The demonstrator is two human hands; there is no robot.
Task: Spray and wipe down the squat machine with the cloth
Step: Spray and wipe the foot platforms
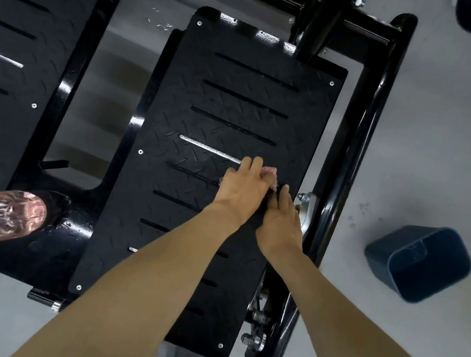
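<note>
The left hand is pressing the pink cloth onto the right footplate of the squat machine, its grip spread flat. The right hand is lying just beside it, fingers straight, touching the cloth's edge. The likely trouble here is the cloth snagging in a slot, or knuckles catching the bolts near the plate's edge. Showing: two footplates, one cloth, one bin, one shoe, no spray bottle.
</note>
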